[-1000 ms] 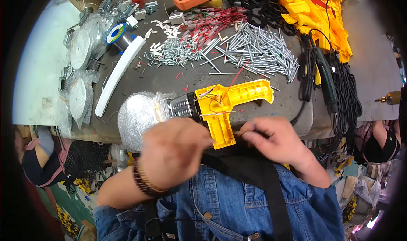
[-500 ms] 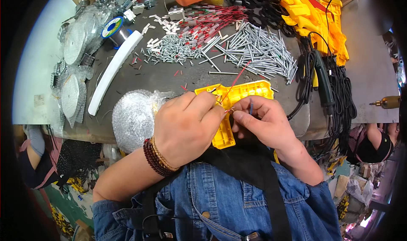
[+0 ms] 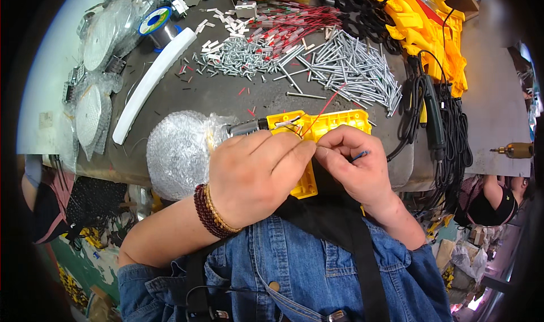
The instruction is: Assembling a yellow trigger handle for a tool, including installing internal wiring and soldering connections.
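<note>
A yellow plastic tool housing half (image 3: 345, 118) lies in front of me, with a red wire (image 3: 326, 107) and dark wires (image 3: 293, 124) rising from it. Over its near side my left hand (image 3: 255, 169) pinches a thin wire, whose end the fingers cover. My right hand (image 3: 357, 166) is closed too, its thumb and forefinger meeting the left fingertips, and a blue wire (image 3: 361, 155) sticks out of its curled fingers. Left of the housing, a dark cylindrical part (image 3: 243, 128) joins a bubble-wrapped round piece (image 3: 178, 152).
Long bolts (image 3: 362, 73), short screws (image 3: 238, 58) and red-wired parts (image 3: 294, 27) are heaped beyond my hands. A white curved strip (image 3: 153, 87) and a solder spool (image 3: 158, 27) lie left. A green-handled soldering iron (image 3: 434, 118), cables and yellow housings (image 3: 419, 27) sit right.
My fingertips have come together, hiding the wire ends seen between them before. The blue wire has tilted from upright to slanting. The whole view has shifted slightly.
</note>
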`<state>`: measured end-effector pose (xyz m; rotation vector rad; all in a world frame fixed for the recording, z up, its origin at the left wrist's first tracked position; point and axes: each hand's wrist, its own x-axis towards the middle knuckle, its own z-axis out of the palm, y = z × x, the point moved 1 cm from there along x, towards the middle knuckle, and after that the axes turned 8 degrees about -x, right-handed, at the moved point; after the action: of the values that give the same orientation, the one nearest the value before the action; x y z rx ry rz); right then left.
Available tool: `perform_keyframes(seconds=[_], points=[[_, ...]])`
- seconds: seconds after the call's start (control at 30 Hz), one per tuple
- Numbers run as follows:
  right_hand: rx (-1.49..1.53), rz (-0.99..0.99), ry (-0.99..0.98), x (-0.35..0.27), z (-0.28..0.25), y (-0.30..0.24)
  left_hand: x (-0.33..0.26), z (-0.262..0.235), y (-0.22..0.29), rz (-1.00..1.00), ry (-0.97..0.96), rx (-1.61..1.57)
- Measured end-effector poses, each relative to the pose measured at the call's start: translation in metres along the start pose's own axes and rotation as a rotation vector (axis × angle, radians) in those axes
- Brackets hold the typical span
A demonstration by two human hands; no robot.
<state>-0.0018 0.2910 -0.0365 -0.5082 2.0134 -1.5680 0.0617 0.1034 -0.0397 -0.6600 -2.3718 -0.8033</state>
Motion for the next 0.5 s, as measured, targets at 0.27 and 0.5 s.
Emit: perform_keyframes(seconds=[0.27, 0.5], points=[[-0.641, -0.096, -0.03, -0.007, -0.006, -0.009, 0.001, -0.002, 0.009, -0.283, -0.105, -0.247], [-0.639, -0.367, -0.001, -0.002, -0.01, -0.016, 0.004, -0.002, 0.009, -0.293, -0.185, -0.264]])
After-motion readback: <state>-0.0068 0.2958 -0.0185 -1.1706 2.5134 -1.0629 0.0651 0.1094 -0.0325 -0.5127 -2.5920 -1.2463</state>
